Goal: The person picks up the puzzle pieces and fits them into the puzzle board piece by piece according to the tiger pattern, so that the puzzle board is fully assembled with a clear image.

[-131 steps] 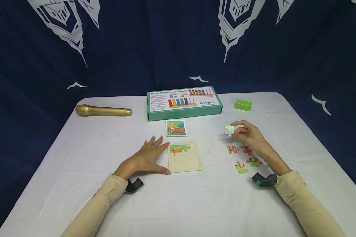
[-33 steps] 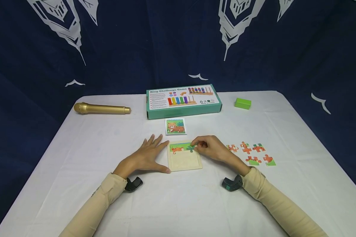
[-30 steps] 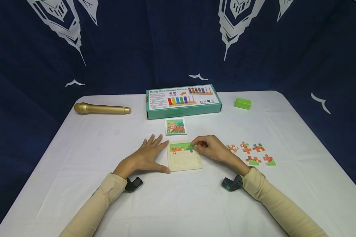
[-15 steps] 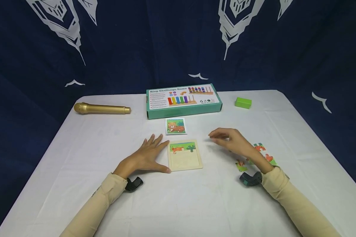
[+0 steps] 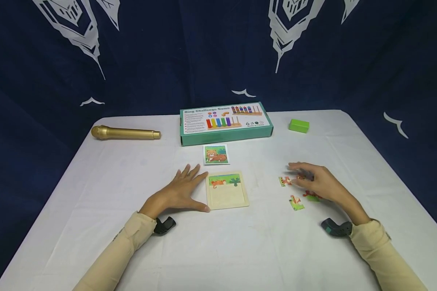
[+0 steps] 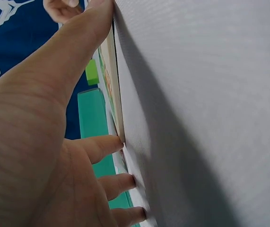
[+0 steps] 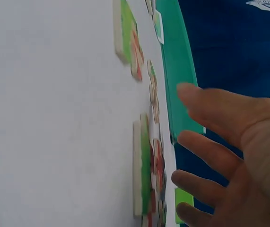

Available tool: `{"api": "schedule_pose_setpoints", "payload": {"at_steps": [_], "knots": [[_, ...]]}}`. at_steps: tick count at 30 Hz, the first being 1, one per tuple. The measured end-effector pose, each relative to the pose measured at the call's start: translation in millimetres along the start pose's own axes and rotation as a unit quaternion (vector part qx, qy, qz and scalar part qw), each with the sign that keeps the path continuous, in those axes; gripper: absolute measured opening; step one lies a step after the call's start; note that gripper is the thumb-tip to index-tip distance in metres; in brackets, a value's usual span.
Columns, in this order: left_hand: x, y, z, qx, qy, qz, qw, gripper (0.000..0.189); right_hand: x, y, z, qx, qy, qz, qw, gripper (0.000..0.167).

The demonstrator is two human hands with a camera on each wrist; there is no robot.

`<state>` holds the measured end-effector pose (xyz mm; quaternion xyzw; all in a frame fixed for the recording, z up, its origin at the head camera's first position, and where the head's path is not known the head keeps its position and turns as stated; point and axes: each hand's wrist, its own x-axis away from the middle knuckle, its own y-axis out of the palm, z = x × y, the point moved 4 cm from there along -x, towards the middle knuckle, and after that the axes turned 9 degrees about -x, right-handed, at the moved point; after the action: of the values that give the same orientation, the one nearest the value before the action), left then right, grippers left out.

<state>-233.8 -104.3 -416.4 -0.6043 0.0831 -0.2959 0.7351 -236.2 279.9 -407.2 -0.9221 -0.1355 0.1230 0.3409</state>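
My left hand [image 5: 178, 192] lies spread on the table, thumb and index finger touching the left edge of the wooden puzzle board [image 5: 227, 198]. Joined jigsaw pieces [image 5: 223, 180] fill the top strip of that board, showing part of a tiger and a plant. To the right, my right hand [image 5: 318, 182] hovers over loose jigsaw pieces, fingers apart and nothing held. One loose piece [image 5: 285, 181] lies by its fingertips and another piece [image 5: 296, 203] lies nearer me; the hand covers others. In the right wrist view, a green-edged piece [image 7: 144, 165] lies below the fingers.
A picture card [image 5: 216, 154] of a tiger lies behind the board. Beyond it stands a green Ring Challenge Game box [image 5: 225, 125]. A gold microphone [image 5: 127, 133] is at the back left, a green block [image 5: 299, 125] at the back right. White cloth covers the table [image 5: 218, 250].
My right hand has let go of the plant piece at the board's top right corner and moved right, over the loose pieces. My left hand has stayed at the board's edge.
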Motion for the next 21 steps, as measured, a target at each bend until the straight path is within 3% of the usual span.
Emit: {"api": "schedule_pose_setpoints", "payload": {"at_steps": [8,21], "knots": [[0.5,0.1,0.3,0.002,0.001,0.000,1.0000,0.113,0.3,0.8,8.6,-0.016,0.014,-0.051,0.9985,0.042],[1.7,-0.4,0.4,0.006,-0.002,-0.002,1.0000,0.112,-2.6,8.2,11.3,-0.008,-0.010,-0.027,0.9996,0.024]]}}
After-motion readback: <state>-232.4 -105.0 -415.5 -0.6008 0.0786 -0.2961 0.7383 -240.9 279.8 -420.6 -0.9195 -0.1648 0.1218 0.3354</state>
